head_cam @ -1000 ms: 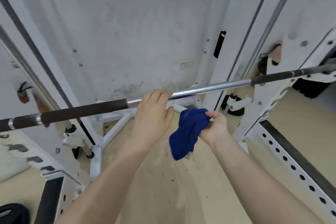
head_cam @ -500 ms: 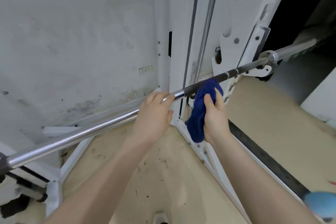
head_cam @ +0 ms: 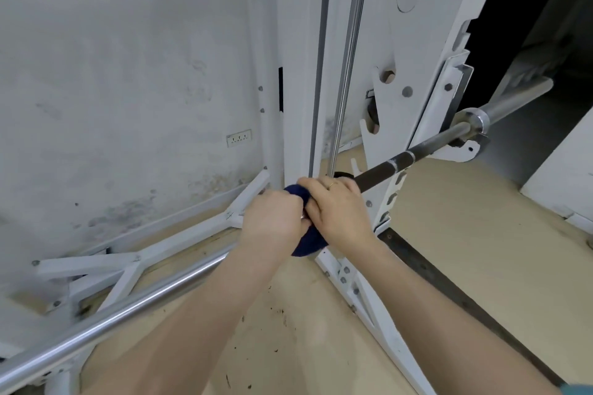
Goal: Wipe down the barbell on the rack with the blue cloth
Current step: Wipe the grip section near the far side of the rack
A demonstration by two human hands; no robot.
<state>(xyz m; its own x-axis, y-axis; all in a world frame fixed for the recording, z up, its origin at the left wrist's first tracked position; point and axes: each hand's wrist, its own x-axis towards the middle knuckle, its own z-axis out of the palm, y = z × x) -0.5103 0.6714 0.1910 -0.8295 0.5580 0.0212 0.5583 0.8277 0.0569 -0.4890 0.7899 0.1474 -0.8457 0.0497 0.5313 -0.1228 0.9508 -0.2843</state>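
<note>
The barbell (head_cam: 390, 167) runs diagonally from the lower left up to the right, where it rests in a white rack hook (head_cam: 463, 151). Its shaft is shiny steel on the left and dark knurled metal on the right. The blue cloth (head_cam: 308, 242) is wrapped around the bar near the middle of the view. My left hand (head_cam: 272, 221) and my right hand (head_cam: 338, 208) sit side by side, touching, both closed over the cloth on the bar. Most of the cloth is hidden under my hands; a fold hangs below them.
White rack uprights (head_cam: 301, 74) and a vertical steel guide rod (head_cam: 348, 58) stand right behind my hands. White base struts (head_cam: 179, 237) lie on the tan floor at the left. The bar's sleeve (head_cam: 513, 102) sticks out past the hook at the right.
My right hand has brought the cloth onto the bar next to my left hand, and both now clasp it. The view has turned further right.
</note>
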